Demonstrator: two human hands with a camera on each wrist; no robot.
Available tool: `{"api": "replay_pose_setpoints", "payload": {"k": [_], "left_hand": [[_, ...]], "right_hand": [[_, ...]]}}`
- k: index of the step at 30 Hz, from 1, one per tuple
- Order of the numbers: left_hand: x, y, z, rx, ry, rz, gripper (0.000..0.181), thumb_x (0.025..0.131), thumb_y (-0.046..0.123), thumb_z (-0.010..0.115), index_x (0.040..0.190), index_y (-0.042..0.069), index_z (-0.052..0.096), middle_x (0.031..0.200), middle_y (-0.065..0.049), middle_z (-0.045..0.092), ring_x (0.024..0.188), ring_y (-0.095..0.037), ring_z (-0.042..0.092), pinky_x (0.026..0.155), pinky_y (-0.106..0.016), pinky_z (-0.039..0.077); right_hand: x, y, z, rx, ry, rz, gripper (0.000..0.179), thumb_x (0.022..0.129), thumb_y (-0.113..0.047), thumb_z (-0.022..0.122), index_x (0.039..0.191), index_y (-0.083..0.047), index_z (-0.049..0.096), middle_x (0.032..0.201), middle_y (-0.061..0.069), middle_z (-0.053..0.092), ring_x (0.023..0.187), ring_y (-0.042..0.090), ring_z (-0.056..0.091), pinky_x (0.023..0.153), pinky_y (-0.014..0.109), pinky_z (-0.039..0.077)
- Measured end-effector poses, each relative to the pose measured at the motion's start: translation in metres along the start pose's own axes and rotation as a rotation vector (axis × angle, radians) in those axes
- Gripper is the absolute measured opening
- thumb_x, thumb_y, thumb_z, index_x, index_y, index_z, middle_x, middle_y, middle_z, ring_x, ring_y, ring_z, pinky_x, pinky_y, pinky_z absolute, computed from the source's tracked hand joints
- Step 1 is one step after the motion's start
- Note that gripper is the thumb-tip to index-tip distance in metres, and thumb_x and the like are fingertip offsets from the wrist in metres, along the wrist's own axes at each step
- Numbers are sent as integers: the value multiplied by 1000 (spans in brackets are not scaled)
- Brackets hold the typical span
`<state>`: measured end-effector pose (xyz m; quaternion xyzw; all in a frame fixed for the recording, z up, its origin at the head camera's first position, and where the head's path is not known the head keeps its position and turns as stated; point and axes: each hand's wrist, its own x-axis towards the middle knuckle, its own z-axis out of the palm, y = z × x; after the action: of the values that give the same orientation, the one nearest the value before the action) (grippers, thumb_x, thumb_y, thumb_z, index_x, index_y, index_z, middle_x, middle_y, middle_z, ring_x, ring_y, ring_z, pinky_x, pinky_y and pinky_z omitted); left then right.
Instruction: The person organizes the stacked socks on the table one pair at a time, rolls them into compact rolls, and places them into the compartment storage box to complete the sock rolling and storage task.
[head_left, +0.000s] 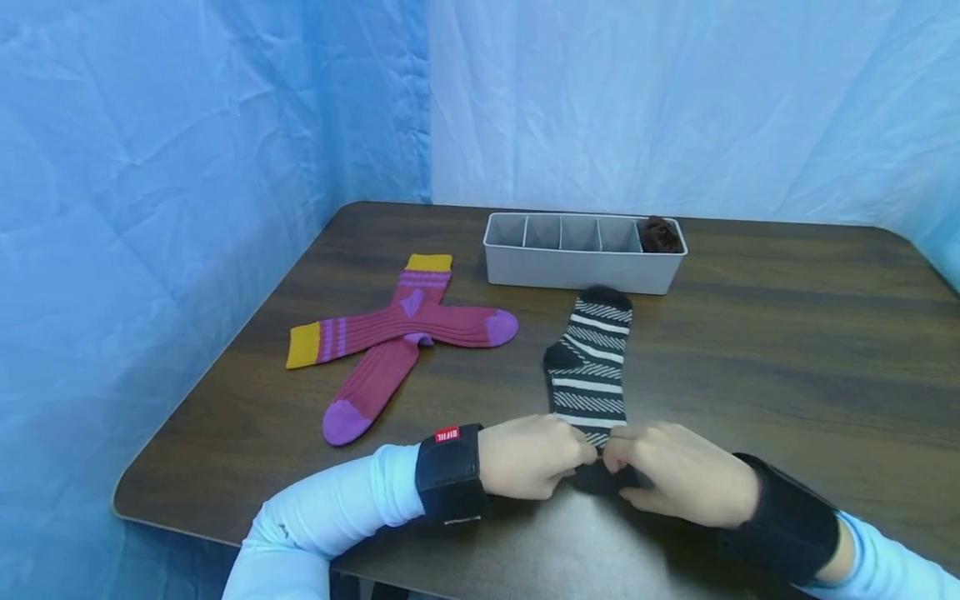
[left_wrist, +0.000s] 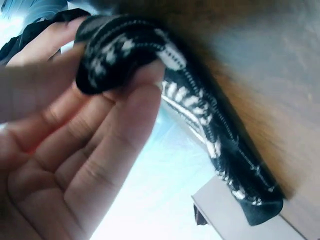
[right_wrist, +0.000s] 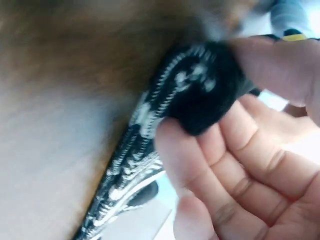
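A black sock with white stripes [head_left: 592,367] lies lengthwise on the table, its toe pointing toward the grey box. Both hands are at its near end. My left hand [head_left: 534,457] pinches the left side of that end between thumb and fingers. On the other side my right hand [head_left: 678,471] pinches the same end, the fingertips of the two hands close together. In the left wrist view the held end of the sock [left_wrist: 120,55] curls over the fingers. The right wrist view shows its fabric [right_wrist: 200,95] bent between thumb and fingers, somewhat blurred.
Two crossed maroon socks [head_left: 390,321] with yellow cuffs and purple toes lie flat to the left. Behind the striped sock stands a grey divided box [head_left: 577,268], a dark brown bundle [head_left: 660,236] in its right compartment. Blue sheeting [head_left: 225,167] hangs behind the table [head_left: 787,358].
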<state>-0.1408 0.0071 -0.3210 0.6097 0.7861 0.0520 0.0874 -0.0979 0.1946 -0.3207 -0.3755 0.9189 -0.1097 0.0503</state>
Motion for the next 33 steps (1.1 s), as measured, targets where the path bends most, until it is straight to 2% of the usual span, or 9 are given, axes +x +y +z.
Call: {"api": "replay_pose_setpoints", "payload": {"k": [4, 8, 10, 14, 18, 21, 25, 29, 33], "left_hand": [[-1, -2, -1, -160, -4, -65, 18, 77, 3, 57, 93, 10, 53, 78, 4, 60, 66, 2, 52, 59, -7, 40], [-2, -4, -2, -216, -16, -164, 11, 81, 8, 53, 92, 12, 52, 75, 5, 57, 62, 1, 49, 56, -9, 38], [-2, -4, -2, -145, 9, -195, 8, 82, 12, 54, 89, 14, 54, 77, 7, 56, 66, -1, 49, 57, -12, 39], [-2, -3, 1, 0, 90, -212, 10, 79, 17, 58, 89, 17, 56, 83, 7, 54, 77, -4, 51, 59, -16, 41], [-1, -3, 5, 59, 164, -176, 18, 77, 14, 60, 93, 18, 54, 87, 7, 52, 82, -4, 51, 60, -15, 42], [-1, -2, 6, 119, 196, -142, 15, 77, 13, 59, 91, 19, 57, 85, 7, 52, 78, -3, 50, 57, -12, 41], [-3, 2, 2, 199, 167, -123, 11, 78, 23, 58, 88, 21, 64, 82, 8, 52, 73, -2, 48, 53, -12, 38], [-6, 7, -1, 247, 105, -123, 27, 73, 37, 62, 94, 20, 63, 89, 6, 53, 78, -5, 50, 55, -14, 41], [-5, 10, 0, 294, 95, -135, 36, 69, 37, 66, 99, 17, 61, 95, 4, 54, 82, -7, 51, 59, -17, 44]], "right_hand": [[-2, 1, -2, 90, -32, 12, 15, 68, -13, 64, 77, -19, 55, 69, -14, 52, 57, -4, 43, 50, 16, 39], [-2, 1, -2, 195, -45, 28, 15, 72, -9, 57, 82, -20, 54, 59, -17, 45, 46, -7, 34, 41, 13, 32], [-1, 1, -2, 206, -41, 36, 16, 74, -7, 55, 85, -19, 55, 56, -17, 42, 44, -8, 32, 39, 13, 31], [0, 3, -2, 101, 17, 36, 14, 75, -10, 57, 86, -19, 58, 63, -16, 46, 51, -7, 36, 46, 13, 36], [2, 5, 1, 9, 114, 26, 19, 71, -9, 63, 87, -18, 58, 80, -12, 50, 64, -3, 42, 56, 14, 41], [3, 6, 3, 13, 154, 6, 21, 69, -6, 64, 82, -19, 55, 79, -12, 48, 65, -2, 42, 56, 14, 40], [3, 4, 3, 14, 173, -52, 20, 68, -4, 62, 73, -20, 52, 73, -14, 44, 63, -2, 39, 54, 12, 37], [1, 1, 2, -17, 188, -91, 16, 67, -15, 66, 71, -21, 52, 71, -15, 44, 62, -3, 37, 53, 12, 35], [-1, -1, 3, -46, 169, -72, 24, 61, -24, 71, 74, -19, 51, 74, -14, 44, 63, -3, 37, 54, 14, 36]]}}
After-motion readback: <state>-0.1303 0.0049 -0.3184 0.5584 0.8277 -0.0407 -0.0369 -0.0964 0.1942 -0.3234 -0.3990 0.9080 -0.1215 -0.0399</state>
